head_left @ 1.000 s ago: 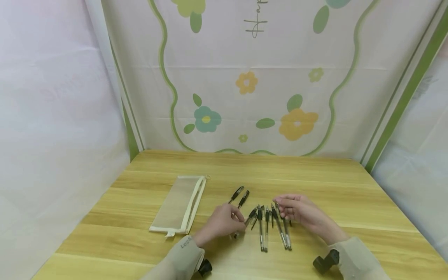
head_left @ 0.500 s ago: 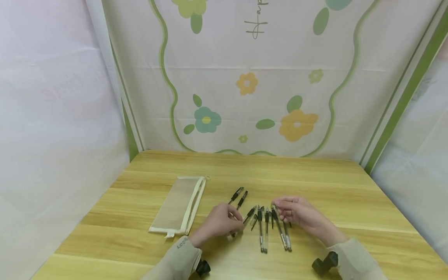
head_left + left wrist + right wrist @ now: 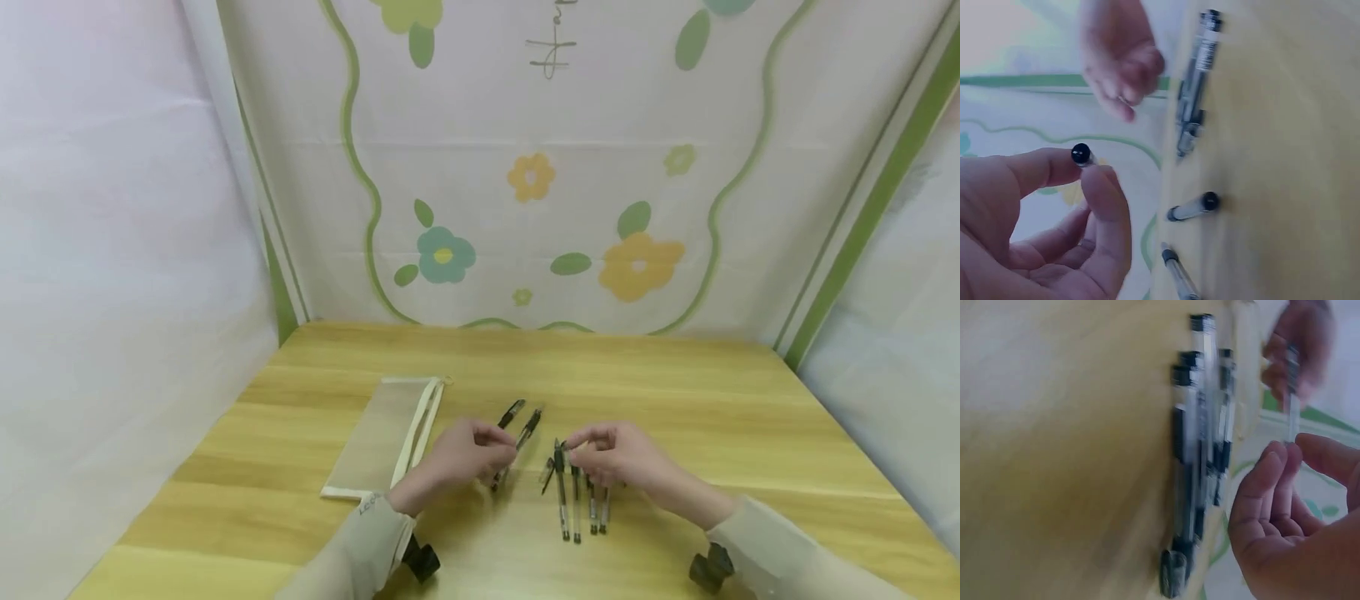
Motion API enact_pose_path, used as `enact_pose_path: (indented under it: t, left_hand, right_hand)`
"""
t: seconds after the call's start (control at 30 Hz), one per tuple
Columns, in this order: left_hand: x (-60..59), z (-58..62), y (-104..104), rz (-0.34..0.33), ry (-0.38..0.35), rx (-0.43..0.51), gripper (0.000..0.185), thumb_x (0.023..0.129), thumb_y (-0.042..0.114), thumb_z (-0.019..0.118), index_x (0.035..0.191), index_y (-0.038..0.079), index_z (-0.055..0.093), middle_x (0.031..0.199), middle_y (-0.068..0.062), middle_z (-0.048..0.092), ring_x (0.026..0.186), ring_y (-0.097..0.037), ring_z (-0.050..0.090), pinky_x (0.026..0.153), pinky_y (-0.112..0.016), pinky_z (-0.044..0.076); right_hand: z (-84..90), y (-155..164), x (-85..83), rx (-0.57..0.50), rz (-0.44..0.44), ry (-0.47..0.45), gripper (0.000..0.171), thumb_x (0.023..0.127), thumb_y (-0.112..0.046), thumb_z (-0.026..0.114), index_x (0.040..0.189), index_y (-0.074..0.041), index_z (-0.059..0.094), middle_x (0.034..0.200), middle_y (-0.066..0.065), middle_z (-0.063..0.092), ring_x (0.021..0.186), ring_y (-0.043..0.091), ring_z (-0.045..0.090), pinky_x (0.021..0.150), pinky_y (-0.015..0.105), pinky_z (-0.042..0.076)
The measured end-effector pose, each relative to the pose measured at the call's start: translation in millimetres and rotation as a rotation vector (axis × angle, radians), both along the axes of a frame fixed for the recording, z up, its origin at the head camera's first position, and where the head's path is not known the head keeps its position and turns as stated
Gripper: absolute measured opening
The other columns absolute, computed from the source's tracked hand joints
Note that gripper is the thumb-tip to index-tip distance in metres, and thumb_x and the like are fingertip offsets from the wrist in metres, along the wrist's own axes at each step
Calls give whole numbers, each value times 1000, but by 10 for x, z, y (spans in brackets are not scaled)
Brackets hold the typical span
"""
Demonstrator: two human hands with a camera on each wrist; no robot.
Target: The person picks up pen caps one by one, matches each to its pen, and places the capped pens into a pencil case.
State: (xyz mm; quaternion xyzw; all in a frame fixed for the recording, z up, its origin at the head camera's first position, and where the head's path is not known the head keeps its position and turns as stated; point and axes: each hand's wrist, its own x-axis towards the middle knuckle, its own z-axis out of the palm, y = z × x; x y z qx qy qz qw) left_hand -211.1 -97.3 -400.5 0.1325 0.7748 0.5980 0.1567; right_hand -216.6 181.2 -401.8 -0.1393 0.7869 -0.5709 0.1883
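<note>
Black-capped pens [image 3: 577,498] lay side by side near the table's [image 3: 675,375] front edge, at its middle, lined up so each could be taken singly. The left hand [image 3: 457,458] pinched one pen [image 3: 525,429] between thumb and forefinger, lifted clear of the wood, likely for a firm hold near its end. The right hand [image 3: 618,454] hovered over the row with fingers curled toward the pen tops; whether it gripped one I could not tell. A mesh pouch [image 3: 382,437] lay flat toward the left edge, well apart.
</note>
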Motion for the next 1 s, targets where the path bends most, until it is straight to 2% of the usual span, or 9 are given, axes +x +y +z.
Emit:
enact_pose_path:
  t: [0.13,0.27,0.47,0.63,0.87,1.0]
  left_hand:
    - [-79,96,-58,19,-55,112,30,92,21,72,114,1,70,105,-13,67,88,-22,63,71,-36,57]
    - [-95,209,-133,56,-82,169,31,93,23,71,116,2,70,108,-16,66,88,-22,62,71,-35,57]
    - [-108,335,-170,52,-53,206,31,94,23,70,117,3,69,108,-11,67,94,-28,63,77,-42,56]
    - [-93,381,-180,38,-57,220,29,93,23,70,116,4,70,108,-11,68,95,-31,63,78,-43,56]
    - [-81,411,-183,18,-72,220,29,93,22,70,117,4,70,109,-16,65,88,-22,62,72,-36,57]
    - [-64,419,-189,14,-83,222,29,94,22,70,116,5,70,113,-19,64,88,-22,62,72,-36,57]
  right_hand:
    - [-74,-125,-21,70,41,102,42,85,-21,78,116,4,65,77,15,67,58,22,60,53,36,55]
    - [-138,-216,-42,115,25,124,45,81,-20,82,114,5,65,72,13,66,51,19,58,46,35,53]
    - [-172,-312,-66,206,-53,180,49,74,-25,88,109,3,70,66,7,62,45,14,53,40,28,47]
    - [-184,-373,-68,259,-57,227,48,71,-25,90,106,3,71,60,5,60,41,10,48,38,24,43]
    - [-192,-441,-63,332,-48,318,41,68,-24,91,97,0,74,57,-2,59,47,10,51,41,26,43]
    - [-209,-448,-74,331,-27,323,39,69,-24,91,96,-1,74,56,-2,59,46,10,51,41,26,43]
